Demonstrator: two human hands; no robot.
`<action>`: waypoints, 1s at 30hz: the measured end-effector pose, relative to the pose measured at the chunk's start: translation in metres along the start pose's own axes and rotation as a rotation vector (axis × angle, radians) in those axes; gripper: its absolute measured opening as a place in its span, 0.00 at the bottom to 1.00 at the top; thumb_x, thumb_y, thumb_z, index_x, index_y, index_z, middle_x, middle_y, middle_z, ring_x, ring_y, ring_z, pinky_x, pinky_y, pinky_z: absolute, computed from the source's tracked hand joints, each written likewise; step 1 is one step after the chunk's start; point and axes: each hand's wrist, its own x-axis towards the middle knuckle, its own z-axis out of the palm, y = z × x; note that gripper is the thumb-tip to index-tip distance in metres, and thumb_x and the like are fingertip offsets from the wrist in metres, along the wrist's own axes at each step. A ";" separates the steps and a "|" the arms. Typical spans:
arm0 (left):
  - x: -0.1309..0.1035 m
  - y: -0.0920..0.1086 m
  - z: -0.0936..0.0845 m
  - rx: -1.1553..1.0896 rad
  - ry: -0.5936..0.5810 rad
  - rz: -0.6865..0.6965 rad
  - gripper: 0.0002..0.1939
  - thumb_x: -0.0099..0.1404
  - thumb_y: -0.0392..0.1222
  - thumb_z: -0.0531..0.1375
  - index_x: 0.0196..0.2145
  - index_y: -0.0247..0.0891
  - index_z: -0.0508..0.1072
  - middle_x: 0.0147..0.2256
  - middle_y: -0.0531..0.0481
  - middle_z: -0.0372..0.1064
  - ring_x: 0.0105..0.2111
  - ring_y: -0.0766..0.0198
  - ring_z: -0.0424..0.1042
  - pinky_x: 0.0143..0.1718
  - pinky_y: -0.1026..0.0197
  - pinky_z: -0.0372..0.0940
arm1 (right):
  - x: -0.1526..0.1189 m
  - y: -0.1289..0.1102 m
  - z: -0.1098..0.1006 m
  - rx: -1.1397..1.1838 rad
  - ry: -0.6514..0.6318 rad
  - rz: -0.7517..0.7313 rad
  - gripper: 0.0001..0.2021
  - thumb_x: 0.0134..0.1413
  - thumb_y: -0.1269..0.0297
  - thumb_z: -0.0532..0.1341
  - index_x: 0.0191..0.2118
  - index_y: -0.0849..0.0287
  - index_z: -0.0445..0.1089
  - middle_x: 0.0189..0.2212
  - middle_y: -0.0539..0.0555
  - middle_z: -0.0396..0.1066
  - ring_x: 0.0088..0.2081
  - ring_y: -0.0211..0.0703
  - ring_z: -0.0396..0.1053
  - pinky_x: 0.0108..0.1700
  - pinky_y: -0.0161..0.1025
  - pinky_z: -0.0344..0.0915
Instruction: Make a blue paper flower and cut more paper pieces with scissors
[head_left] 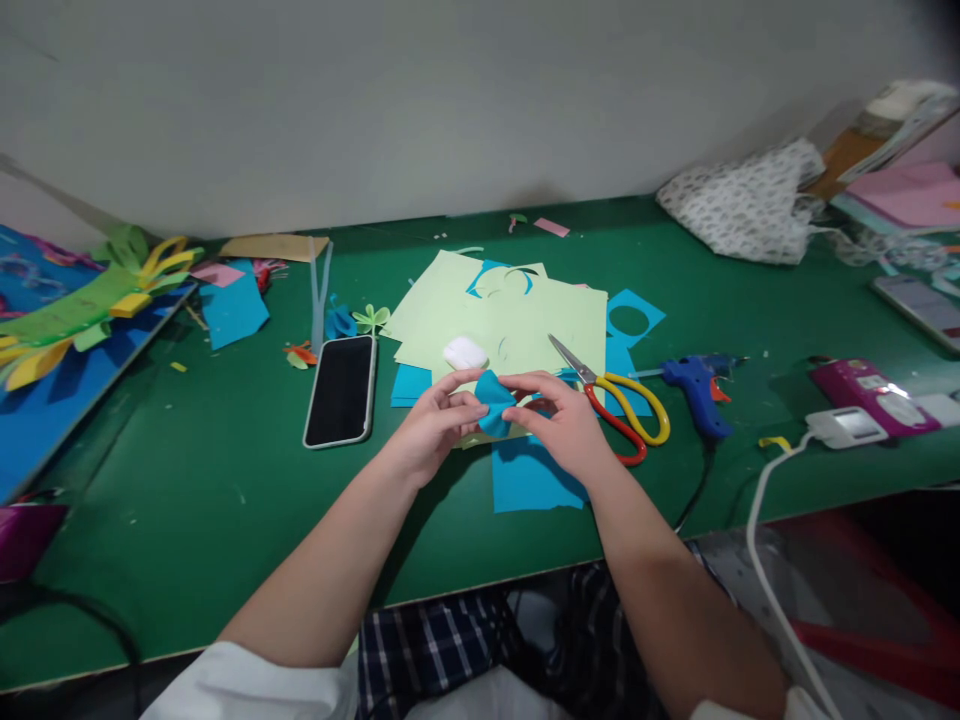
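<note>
Between my two hands is a small folded piece of blue paper (493, 404), held up over the paper pile. My left hand (436, 420) pinches its left edge with thumb and fingers. On the opposite edge, the thumb and fingers of my right hand (559, 415) are closed. Beneath lie sheets of pale green paper (442, 300) and a blue sheet (536, 480). A small white object (465, 352) rests on the green sheets, just beyond my left hand. Scissors (630, 400) with red and yellow handles lie beside my right hand, blades apart.
A phone (341, 390) lies left of my hands. To the right are a blue glue gun (697, 390) and a magenta power strip (870, 395) with a white charger. A paper-craft board (97, 370) stands far left. A patterned cloth bag (742, 205) sits at the back right.
</note>
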 end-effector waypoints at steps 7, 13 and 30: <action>-0.002 -0.001 0.004 -0.094 -0.036 -0.076 0.23 0.45 0.34 0.68 0.41 0.41 0.71 0.27 0.55 0.72 0.28 0.67 0.70 0.32 0.63 0.62 | -0.001 0.002 0.004 -0.107 0.093 -0.094 0.11 0.49 0.64 0.64 0.41 0.47 0.72 0.39 0.51 0.69 0.41 0.42 0.68 0.37 0.40 0.70; -0.003 -0.001 0.005 -0.099 -0.032 -0.078 0.23 0.46 0.34 0.68 0.42 0.41 0.71 0.27 0.54 0.72 0.27 0.67 0.70 0.32 0.62 0.63 | -0.001 0.001 0.006 -0.079 0.123 -0.105 0.09 0.47 0.65 0.65 0.37 0.48 0.74 0.39 0.51 0.69 0.42 0.42 0.68 0.38 0.40 0.71; -0.003 -0.004 0.000 -0.126 -0.110 -0.095 0.20 0.51 0.35 0.66 0.43 0.42 0.72 0.31 0.51 0.73 0.30 0.66 0.71 0.35 0.61 0.66 | -0.002 -0.001 0.005 -0.075 0.133 -0.117 0.09 0.47 0.66 0.66 0.36 0.46 0.75 0.37 0.51 0.70 0.42 0.42 0.68 0.40 0.42 0.70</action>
